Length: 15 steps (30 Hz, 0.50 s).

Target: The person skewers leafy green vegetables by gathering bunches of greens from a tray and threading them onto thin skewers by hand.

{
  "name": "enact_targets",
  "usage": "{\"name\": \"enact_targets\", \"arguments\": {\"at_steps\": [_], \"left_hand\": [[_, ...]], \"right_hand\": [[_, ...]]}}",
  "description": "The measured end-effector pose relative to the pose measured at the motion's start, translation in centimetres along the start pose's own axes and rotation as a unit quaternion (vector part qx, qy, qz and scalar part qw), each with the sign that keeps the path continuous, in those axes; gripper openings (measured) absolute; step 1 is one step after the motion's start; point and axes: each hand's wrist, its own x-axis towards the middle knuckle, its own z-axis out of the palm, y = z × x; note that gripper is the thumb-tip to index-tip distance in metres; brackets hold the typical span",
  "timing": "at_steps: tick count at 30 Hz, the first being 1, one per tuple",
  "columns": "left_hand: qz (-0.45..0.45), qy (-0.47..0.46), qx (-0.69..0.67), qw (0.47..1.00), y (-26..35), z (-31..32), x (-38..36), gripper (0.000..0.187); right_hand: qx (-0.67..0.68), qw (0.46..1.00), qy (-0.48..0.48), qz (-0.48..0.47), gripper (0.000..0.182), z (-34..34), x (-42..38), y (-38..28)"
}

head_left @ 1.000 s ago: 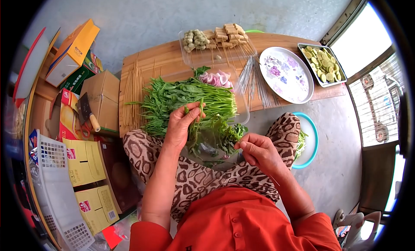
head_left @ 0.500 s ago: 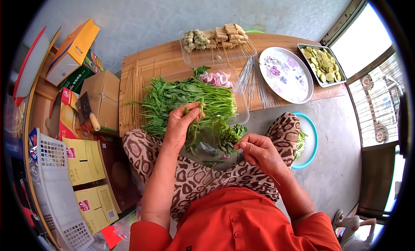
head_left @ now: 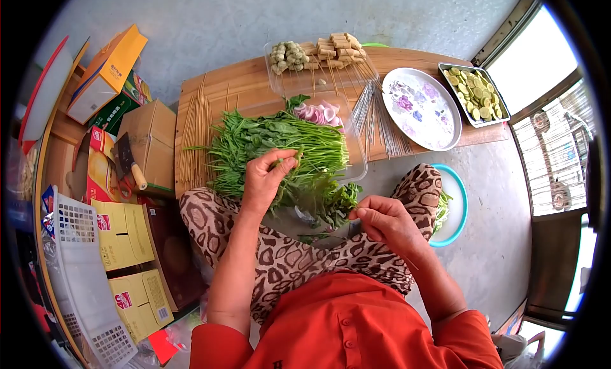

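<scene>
My left hand (head_left: 264,179) is closed on green stems, over the near side of a clear tray of leafy greens (head_left: 254,143). Lower and to the right, my right hand (head_left: 384,220) is pinched shut beside darker curly leaves (head_left: 344,200); what its fingertips hold is too small to make out. Pink slices (head_left: 321,113) lie at the tray's far right corner. Bare wooden sticks (head_left: 196,137) lie left of the greens, and thin metal skewers (head_left: 375,124) lie to their right.
On the wooden table (head_left: 229,79) stand skewered rolls (head_left: 336,49), a floral plate (head_left: 421,108) and a metal tray of green slices (head_left: 474,92). A blue-rimmed basin (head_left: 464,203) is on the floor at right. Boxes (head_left: 149,133) and a knife (head_left: 128,162) are at left.
My left hand has shifted slightly left, and my right hand has moved a little to the right. At the lower right, another person has moved partly out of view.
</scene>
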Motion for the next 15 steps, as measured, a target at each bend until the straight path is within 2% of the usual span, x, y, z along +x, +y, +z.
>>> {"name": "enact_targets", "arguments": {"at_steps": [10,12,15], "left_hand": [[0.055,0.002,0.048,0.997,0.8,0.2,-0.2,0.016],[0.076,-0.018,0.125,0.989,0.9,0.1,-0.2,0.016],[0.079,-0.039,0.084,0.993,0.8,1.2,-0.5,0.015]], "right_hand": [[-0.007,1.000,0.000,0.001,0.020,-0.3,0.0,0.1],[-0.008,1.000,-0.001,-0.001,0.020,-0.2,0.2,0.1],[-0.001,1.000,0.001,-0.005,0.020,0.1,0.7,0.2]]}}
